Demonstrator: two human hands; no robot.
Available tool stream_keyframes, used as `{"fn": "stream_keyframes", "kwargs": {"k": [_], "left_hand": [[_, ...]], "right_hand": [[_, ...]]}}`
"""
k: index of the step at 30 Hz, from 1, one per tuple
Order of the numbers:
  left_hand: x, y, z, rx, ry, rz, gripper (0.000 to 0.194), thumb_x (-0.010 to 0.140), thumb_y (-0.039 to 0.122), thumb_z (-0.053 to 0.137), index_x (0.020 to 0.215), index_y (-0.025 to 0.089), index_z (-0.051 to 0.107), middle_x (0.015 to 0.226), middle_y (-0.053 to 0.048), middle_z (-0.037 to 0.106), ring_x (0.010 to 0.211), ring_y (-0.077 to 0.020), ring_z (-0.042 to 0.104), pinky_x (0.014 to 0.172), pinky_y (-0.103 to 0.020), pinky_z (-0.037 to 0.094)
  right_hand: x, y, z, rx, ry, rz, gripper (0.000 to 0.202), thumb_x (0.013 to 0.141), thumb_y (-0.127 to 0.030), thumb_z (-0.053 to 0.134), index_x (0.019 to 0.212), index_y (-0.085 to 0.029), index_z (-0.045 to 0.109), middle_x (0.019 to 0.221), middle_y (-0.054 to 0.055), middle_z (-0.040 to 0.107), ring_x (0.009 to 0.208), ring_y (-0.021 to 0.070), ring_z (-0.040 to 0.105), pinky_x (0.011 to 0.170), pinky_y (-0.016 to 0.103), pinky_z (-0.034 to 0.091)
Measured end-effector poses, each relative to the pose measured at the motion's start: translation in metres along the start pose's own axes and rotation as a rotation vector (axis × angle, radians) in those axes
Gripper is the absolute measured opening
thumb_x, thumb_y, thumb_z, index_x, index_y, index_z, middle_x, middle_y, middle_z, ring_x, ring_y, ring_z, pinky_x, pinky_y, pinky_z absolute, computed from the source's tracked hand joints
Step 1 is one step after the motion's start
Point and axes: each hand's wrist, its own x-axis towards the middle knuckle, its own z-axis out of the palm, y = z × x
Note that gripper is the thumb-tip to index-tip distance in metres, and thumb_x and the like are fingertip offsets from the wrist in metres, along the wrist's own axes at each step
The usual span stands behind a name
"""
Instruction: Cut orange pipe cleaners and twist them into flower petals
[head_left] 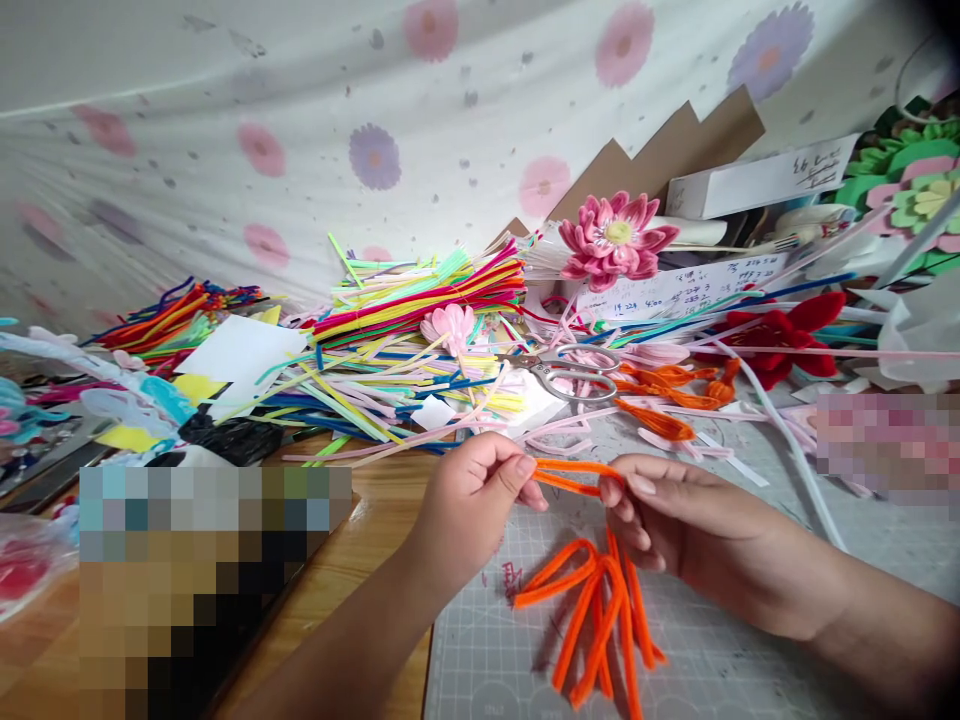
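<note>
An orange pipe cleaner [574, 467], folded double, stretches between my two hands above a grey cutting mat [480, 640]. My left hand [484, 490] pinches one end between thumb and fingertips. At the other end my right hand [667, 505] grips it between thumb and fingers, and part of it is hidden there. Below lie several bent orange pipe cleaners [600, 620] in a loose bunch on the mat. Beyond my right hand, shaped orange pipe-cleaner pieces [667, 395] rest beside metal scissors [577, 372].
Heaps of coloured pipe cleaners [420, 310] line the back of the wooden table [382, 540]. A pink pipe-cleaner flower [618, 235] stands behind the scissors, a red one [787, 335] farther right. Cardboard [660, 155] and a white box [761, 178] lean against the flowered curtain [300, 90].
</note>
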Motion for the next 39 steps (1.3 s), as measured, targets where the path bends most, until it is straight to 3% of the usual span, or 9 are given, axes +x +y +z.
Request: {"fn": "stream_keyframes", "kwargs": {"k": [2, 4, 8, 11, 17, 20, 23, 29, 39], "left_hand": [[-0.002, 0.001, 0.003, 0.037, -0.005, -0.032, 0.016, 0.076, 0.021, 0.049, 0.062, 0.016, 0.051, 0.053, 0.002, 0.059, 0.052, -0.0106, 0.058, 0.055, -0.021, 0.046], [-0.004, 0.002, 0.007, 0.036, 0.006, -0.080, 0.015, 0.076, 0.022, 0.048, 0.062, 0.016, 0.050, 0.053, 0.002, 0.058, 0.051, -0.0101, 0.057, 0.054, -0.021, 0.045], [-0.008, 0.003, 0.017, 0.012, 0.029, -0.139, 0.017, 0.077, 0.024, 0.048, 0.061, 0.016, 0.050, 0.053, 0.003, 0.057, 0.050, -0.0091, 0.057, 0.052, -0.020, 0.046], [-0.012, 0.004, 0.021, 0.033, 0.027, -0.130, 0.018, 0.076, 0.023, 0.048, 0.060, 0.016, 0.050, 0.053, 0.003, 0.057, 0.051, -0.0090, 0.056, 0.053, -0.020, 0.046], [-0.013, 0.005, 0.019, 0.002, 0.021, -0.118, 0.018, 0.077, 0.023, 0.048, 0.061, 0.016, 0.049, 0.052, 0.003, 0.058, 0.051, -0.0085, 0.056, 0.054, -0.019, 0.046], [-0.013, 0.005, 0.016, 0.011, 0.051, -0.114, 0.017, 0.077, 0.025, 0.048, 0.062, 0.016, 0.050, 0.054, 0.002, 0.059, 0.053, -0.0094, 0.057, 0.054, -0.020, 0.046], [-0.015, 0.004, 0.015, 0.078, 0.070, -0.034, 0.017, 0.077, 0.025, 0.049, 0.063, 0.016, 0.051, 0.057, 0.001, 0.060, 0.055, -0.0094, 0.058, 0.056, -0.019, 0.046], [-0.016, -0.001, 0.016, 0.146, -0.019, 0.056, 0.017, 0.078, 0.023, 0.047, 0.062, 0.017, 0.051, 0.057, 0.002, 0.060, 0.056, -0.0091, 0.058, 0.057, -0.018, 0.045], [-0.016, 0.006, 0.016, 0.122, -0.063, 0.001, 0.017, 0.077, 0.022, 0.048, 0.061, 0.017, 0.051, 0.056, 0.002, 0.059, 0.056, -0.0091, 0.057, 0.057, -0.019, 0.045]], "right_hand": [[0.003, -0.002, -0.005, -0.209, 0.093, -0.109, 0.018, 0.074, -0.035, 0.059, 0.075, -0.017, 0.055, 0.065, -0.002, 0.047, 0.054, 0.0063, 0.042, 0.047, 0.016, 0.031], [0.004, -0.004, -0.009, -0.526, 0.163, -0.289, 0.025, 0.073, -0.036, 0.060, 0.093, -0.023, 0.051, 0.077, -0.001, 0.050, 0.058, 0.0083, 0.045, 0.051, 0.019, 0.036], [-0.001, -0.002, -0.007, -1.264, 0.152, -0.653, 0.057, 0.070, -0.035, 0.063, 0.120, -0.027, 0.036, 0.099, 0.005, 0.054, 0.077, 0.0174, 0.053, 0.063, 0.028, 0.043], [-0.003, 0.002, -0.003, -1.590, 0.159, -0.754, 0.044, 0.077, -0.028, 0.055, 0.118, -0.022, 0.041, 0.091, 0.007, 0.059, 0.074, 0.0197, 0.056, 0.060, 0.030, 0.044], [-0.001, -0.006, -0.004, -1.505, 0.079, -0.815, 0.024, 0.081, -0.013, 0.046, 0.102, -0.018, 0.057, 0.079, 0.004, 0.064, 0.071, 0.0141, 0.059, 0.061, 0.023, 0.045], [-0.002, -0.011, -0.004, -1.429, 0.071, -0.777, 0.025, 0.076, -0.020, 0.057, 0.101, -0.020, 0.058, 0.082, 0.002, 0.065, 0.073, 0.0129, 0.059, 0.065, 0.021, 0.046], [-0.004, -0.007, -0.003, -1.456, 0.105, -0.752, 0.048, 0.068, -0.033, 0.066, 0.111, -0.018, 0.052, 0.093, 0.005, 0.065, 0.078, 0.0157, 0.060, 0.066, 0.023, 0.047], [-0.002, 0.003, -0.004, -1.519, 0.122, -0.799, 0.027, 0.082, -0.018, 0.047, 0.108, -0.020, 0.053, 0.089, 0.003, 0.066, 0.076, 0.0139, 0.061, 0.063, 0.021, 0.047], [-0.004, -0.004, -0.009, -1.650, 0.026, -0.747, 0.025, 0.085, -0.025, 0.042, 0.105, -0.018, 0.056, 0.075, 0.004, 0.067, 0.063, 0.0173, 0.061, 0.053, 0.026, 0.043]]}}
